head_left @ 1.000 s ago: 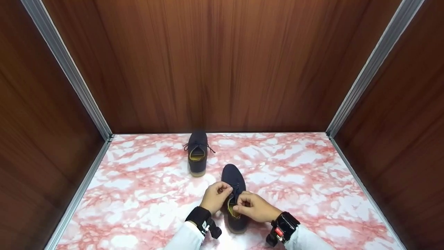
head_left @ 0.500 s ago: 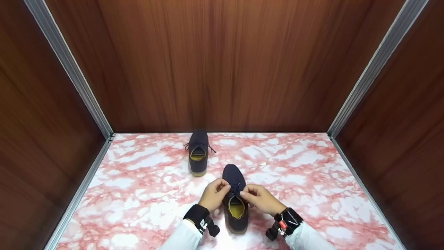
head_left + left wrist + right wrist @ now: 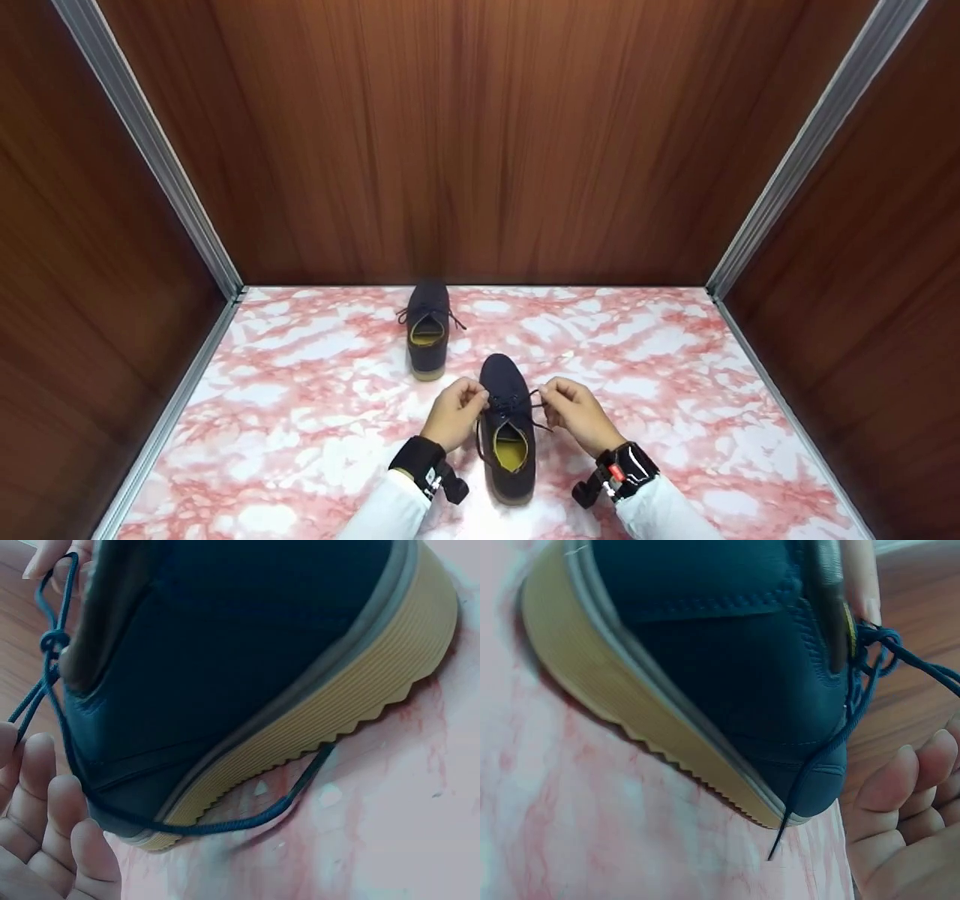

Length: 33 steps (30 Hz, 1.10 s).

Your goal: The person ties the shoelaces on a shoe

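A dark navy lace-up shoe [image 3: 501, 379] with a yellow lining and ribbed tan sole [image 3: 330, 709] stands upright, toe pointing away. Its blue shoelace [image 3: 54, 641] is knotted over the tongue. At the shoe's left side, my left hand [image 3: 451, 412] pinches one loop of the lace between thumb and fingers. My right hand [image 3: 576, 411], to the right of the shoe, pinches the opposite loop and draws it outward. One loose lace end hangs down each side; the right one [image 3: 802, 772] reaches past the sole edge in the right wrist view.
A matching shoe [image 3: 428, 360], its lace tied in a bow, stands farther back to the left, near the brown wood-grain back panel [image 3: 480, 150]. Similar panels with grey metal corner strips flank the pink-and-white marbled surface [image 3: 645, 360].
Both hands have moved apart and slightly forward, my right hand farther out to the right. The lace loops stretch sideways, and the loose ends now show beside the shoe, which stays in place.
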Tool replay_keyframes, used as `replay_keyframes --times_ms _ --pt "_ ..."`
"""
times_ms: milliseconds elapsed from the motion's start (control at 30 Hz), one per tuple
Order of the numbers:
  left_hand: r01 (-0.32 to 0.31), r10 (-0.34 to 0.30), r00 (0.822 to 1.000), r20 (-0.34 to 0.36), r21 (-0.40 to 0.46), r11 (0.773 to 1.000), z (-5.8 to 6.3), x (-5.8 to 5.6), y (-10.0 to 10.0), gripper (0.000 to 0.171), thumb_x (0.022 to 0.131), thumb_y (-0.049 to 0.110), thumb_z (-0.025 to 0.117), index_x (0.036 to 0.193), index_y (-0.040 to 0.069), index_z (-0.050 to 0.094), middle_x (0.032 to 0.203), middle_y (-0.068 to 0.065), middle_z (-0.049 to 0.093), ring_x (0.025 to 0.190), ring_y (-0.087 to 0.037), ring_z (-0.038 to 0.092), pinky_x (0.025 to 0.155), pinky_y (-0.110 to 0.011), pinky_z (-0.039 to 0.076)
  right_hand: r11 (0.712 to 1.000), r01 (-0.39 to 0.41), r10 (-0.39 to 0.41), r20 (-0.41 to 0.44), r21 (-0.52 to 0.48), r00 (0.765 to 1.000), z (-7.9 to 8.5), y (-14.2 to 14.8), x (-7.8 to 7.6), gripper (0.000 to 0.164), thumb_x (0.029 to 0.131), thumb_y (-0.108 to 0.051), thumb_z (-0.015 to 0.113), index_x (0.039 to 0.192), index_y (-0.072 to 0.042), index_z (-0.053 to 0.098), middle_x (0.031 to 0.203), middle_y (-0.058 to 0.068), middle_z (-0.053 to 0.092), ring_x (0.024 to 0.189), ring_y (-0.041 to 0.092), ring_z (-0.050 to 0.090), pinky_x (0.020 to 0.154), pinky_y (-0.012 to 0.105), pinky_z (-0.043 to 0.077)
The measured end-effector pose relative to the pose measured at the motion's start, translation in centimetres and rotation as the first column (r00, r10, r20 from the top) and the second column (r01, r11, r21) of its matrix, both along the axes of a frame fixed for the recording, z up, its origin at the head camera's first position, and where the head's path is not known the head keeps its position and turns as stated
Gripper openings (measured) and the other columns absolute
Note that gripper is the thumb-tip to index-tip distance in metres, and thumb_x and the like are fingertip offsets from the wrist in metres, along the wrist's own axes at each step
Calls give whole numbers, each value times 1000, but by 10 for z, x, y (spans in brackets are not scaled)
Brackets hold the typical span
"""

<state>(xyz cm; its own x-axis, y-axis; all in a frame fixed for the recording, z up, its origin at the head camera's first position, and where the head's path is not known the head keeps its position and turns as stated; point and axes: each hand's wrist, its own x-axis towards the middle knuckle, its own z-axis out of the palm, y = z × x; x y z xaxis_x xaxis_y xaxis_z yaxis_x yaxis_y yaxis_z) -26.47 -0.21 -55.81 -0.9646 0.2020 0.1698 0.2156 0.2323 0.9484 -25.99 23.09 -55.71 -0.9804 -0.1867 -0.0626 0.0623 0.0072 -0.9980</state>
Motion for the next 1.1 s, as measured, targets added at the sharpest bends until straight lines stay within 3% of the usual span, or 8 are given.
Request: replay_keyframes --times_ms 100,300,433,633,700,833,933,1100 --pt "17 -17 1000 8 35 999 11 4 -4 12 95 5 56 93 -6 58 88 -29 67 78 -39 64 64 -17 47 997 46 -44 39 -59 998 1 0 -2 26 96 -25 59 84 -3 53 71 0 49 61 12 45 57 23 43" --pt "-46 46 999 -6 -30 998 -17 -13 -5 6 92 5 60 89 0 59 83 -22 70 64 -7 58 61 -16 46 983 103 -86 117 -151 989 2 1 -3 20 98 -19 49 85 -4 55 69 -1 48 59 12 44 57 25 43" --pt "-54 54 999 -1 1 999 -21 -15 -3 5 89 -1 60 90 -5 59 81 -23 69 61 -5 57 60 -15 47 985 26 -2 142 -168 990 3 2 -2 23 98 -21 48 79 -9 54 64 -3 45 57 12 42 57 25 41" --pt "-42 42 999 6 36 998 -19 -17 -6 14 85 2 63 97 -6 61 76 -11 67 59 -3 57 59 -17 48 990 -137 134 71 35 988 2 5 -2 34 94 -25 62 66 -13 47 56 -6 43 54 10 41 55 23 39" --pt "-40 40 999 -20 8 999 -18 -18 -8 16 84 2 62 99 -3 65 76 -9 68 60 -3 57 59 -18 49 986 -120 118 24 116 993 1 6 -3 34 92 -23 65 65 -12 47 55 -5 44 53 10 43 55 22 40" --pt "-50 45 997 -59 -75 996 -18 -19 -11 22 83 5 62 102 5 73 78 -4 71 63 -1 57 60 -18 48 971 -2 20 -75 238 997 0 8 -5 33 87 -21 72 65 -6 51 55 -4 47 52 10 47 51 20 40" --pt "-59 52 997 -65 -116 991 -17 -19 -13 21 83 7 63 101 9 75 78 -1 71 64 0 56 61 -17 47 932 86 -34 -151 352 988 -2 11 -6 34 84 -26 75 65 -5 58 56 -6 51 52 5 46 50 18 38" --pt "-66 57 995 -77 -129 989 -16 -19 -14 17 83 7 64 97 8 75 76 0 71 62 0 55 60 -16 46 814 190 -15 -307 549 952 -3 17 -7 32 82 -33 77 61 -11 66 54 -10 52 54 1 44 53 18 37"
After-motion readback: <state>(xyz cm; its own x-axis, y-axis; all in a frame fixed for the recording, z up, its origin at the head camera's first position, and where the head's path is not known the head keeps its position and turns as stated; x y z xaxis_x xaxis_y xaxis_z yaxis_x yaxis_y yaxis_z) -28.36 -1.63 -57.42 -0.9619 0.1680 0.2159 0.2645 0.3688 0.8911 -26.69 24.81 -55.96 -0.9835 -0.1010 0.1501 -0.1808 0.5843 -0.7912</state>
